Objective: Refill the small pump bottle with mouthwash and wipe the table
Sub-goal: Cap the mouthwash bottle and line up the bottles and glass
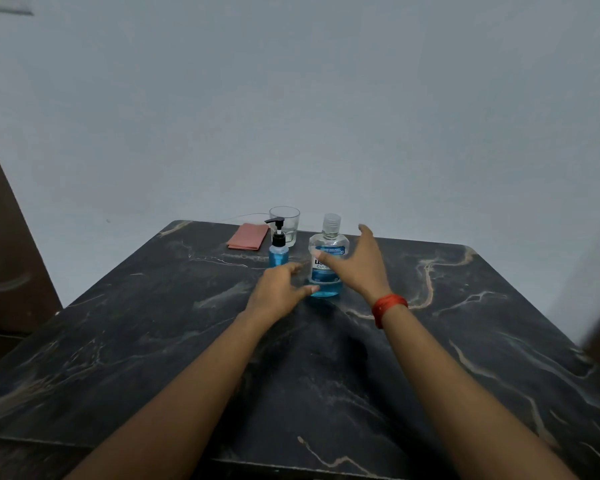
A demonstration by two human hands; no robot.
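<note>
A large clear mouthwash bottle (327, 252) with blue liquid, a blue label and a clear cap stands upright near the far middle of the dark marble table (153, 341). Left of it stands a small pump bottle (278, 249) with a black pump and blue liquid. My right hand (355, 263) is spread open just right of and partly in front of the mouthwash bottle, its fingers apart. My left hand (279, 292) is open low on the table, just left of the bottle's base. Neither hand grips anything. A folded pink cloth (248, 237) lies at the far edge.
An empty clear glass (285, 223) stands behind the pump bottle at the table's far edge, against a pale wall. A red band (388, 306) circles my right wrist. A brown door or cabinet (4, 254) is at the left.
</note>
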